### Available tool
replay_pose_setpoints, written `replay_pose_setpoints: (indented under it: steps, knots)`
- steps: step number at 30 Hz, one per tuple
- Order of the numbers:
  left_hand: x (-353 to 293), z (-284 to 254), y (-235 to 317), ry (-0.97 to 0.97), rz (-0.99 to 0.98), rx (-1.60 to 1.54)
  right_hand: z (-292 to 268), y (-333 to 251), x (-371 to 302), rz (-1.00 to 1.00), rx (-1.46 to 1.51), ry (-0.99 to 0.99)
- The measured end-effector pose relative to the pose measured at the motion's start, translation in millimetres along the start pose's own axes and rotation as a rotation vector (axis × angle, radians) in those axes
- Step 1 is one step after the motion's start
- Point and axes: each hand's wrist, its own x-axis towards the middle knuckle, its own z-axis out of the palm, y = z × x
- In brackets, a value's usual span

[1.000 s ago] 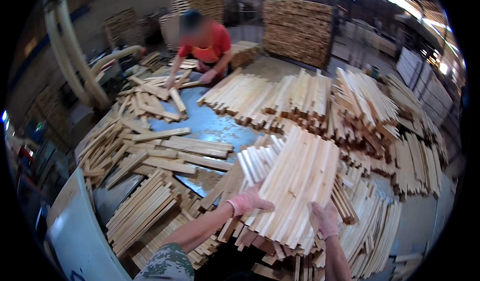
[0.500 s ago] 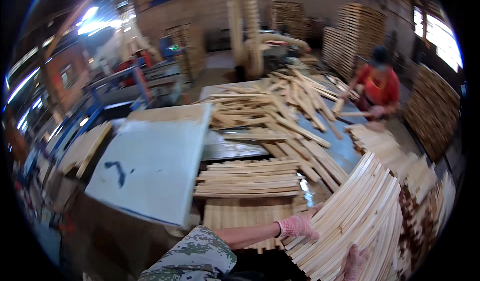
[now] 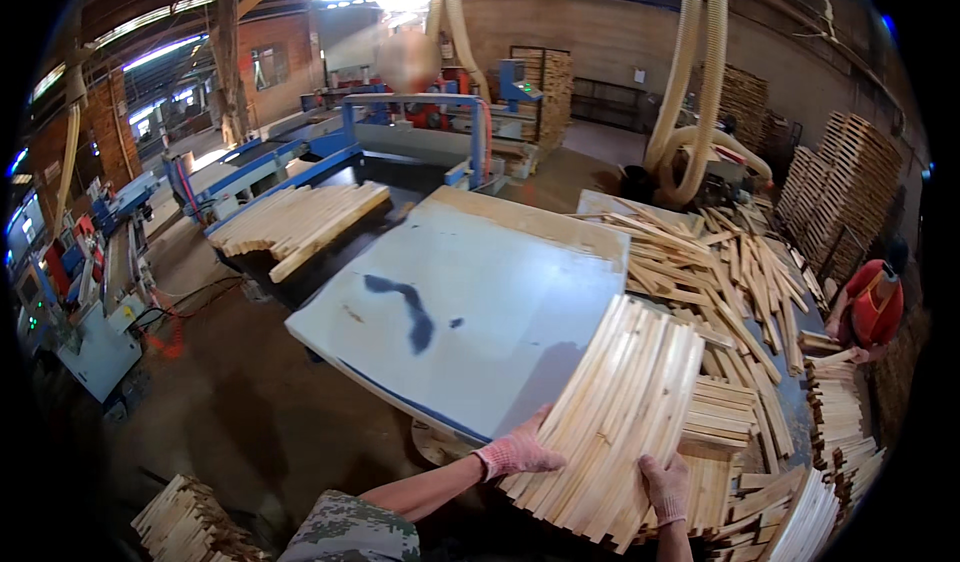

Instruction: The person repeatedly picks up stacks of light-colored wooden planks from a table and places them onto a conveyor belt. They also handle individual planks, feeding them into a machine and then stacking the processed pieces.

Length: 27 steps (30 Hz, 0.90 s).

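A broad bundle of pale wooden strips point(image 3: 610, 417), laid side by side, is held between my two gloved hands. My left hand point(image 3: 522, 450), in a pinkish knit glove, grips the bundle's left edge near its lower end. On the right side my right hand point(image 3: 665, 487) clasps it, thumb lying over the strips. The bundle tilts, its far end over the right edge of a pale sheet-topped table point(image 3: 480, 292) with dark smears. Under and beside its right side sits a neat stack of strips point(image 3: 718, 417).
Loose wooden sticks point(image 3: 745, 282) are heaped on the bench to the right. Another row of strips point(image 3: 295, 224) lies on a blue-framed machine point(image 3: 415, 102). A person in red point(image 3: 872, 302) stands at the far right. More strips point(image 3: 190, 522) are piled at lower left.
My view has swung left. Both hands have carried the strip bundle leftward, from above the right-hand stacks to the right edge of the pale tabletop. The grip looks the same.
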Motion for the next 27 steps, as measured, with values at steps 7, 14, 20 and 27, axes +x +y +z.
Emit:
replay_pose_setpoints:
  steps: [7, 14, 20, 27]
  knots:
    - [-72.4, -177.4, -77.4, 0.165, -0.046, -0.093, 191.8, -64.3, -2.9, -0.037, -0.384, -0.226]
    - [-70.4, -302.7, -48.6, 0.302, -0.324, 0.455, 314.8, -105.3, 22.6, -0.087, -0.427, -0.258]
    - [-58.5, -363.2, -26.7, 0.578, -0.546, 0.74, 403.4, -161.3, 41.7, -0.127, -0.313, -0.358]
    - [-39.5, -474.1, -39.5, 0.577, -0.501, 0.858, 534.6, -205.0, 90.0, -0.163, -0.217, -0.366]
